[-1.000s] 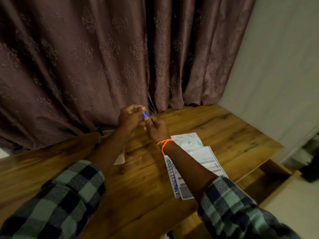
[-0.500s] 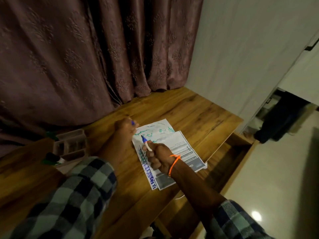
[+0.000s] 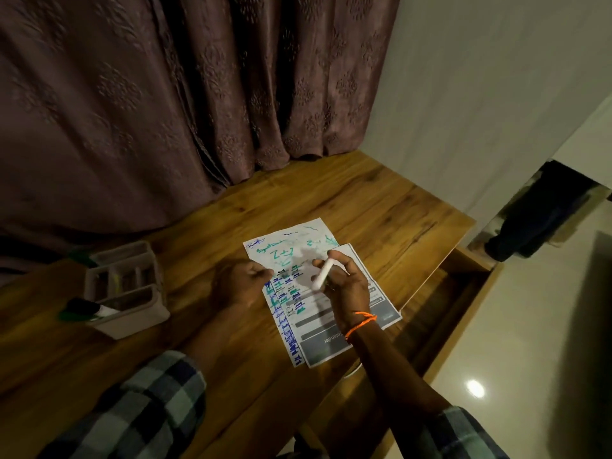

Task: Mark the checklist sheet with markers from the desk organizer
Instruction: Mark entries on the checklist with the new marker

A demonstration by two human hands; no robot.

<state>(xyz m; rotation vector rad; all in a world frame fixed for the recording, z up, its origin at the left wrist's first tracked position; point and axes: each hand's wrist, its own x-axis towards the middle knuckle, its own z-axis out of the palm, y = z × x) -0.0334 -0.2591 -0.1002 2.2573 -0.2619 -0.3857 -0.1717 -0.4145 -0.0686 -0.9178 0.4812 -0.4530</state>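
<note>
The checklist sheet, white with blue and green marks, lies on the wooden desk. My right hand, with an orange thread at the wrist, is shut on a white marker held over the sheet's middle. Its tip is hidden by my fingers. My left hand is a closed fist resting at the sheet's left edge; the blue cap it held earlier is not visible. The beige desk organizer stands to the left, with a green and black marker lying beside it.
A brown curtain hangs behind the desk and a pale wall closes the right side. An open wooden drawer sticks out at the desk's right edge. Beyond it is a glossy floor.
Both hands came down from in front of the curtain, where they pulled the blue cap off. My right hand brought the marker over the sheet; my left fist settled at its left edge.
</note>
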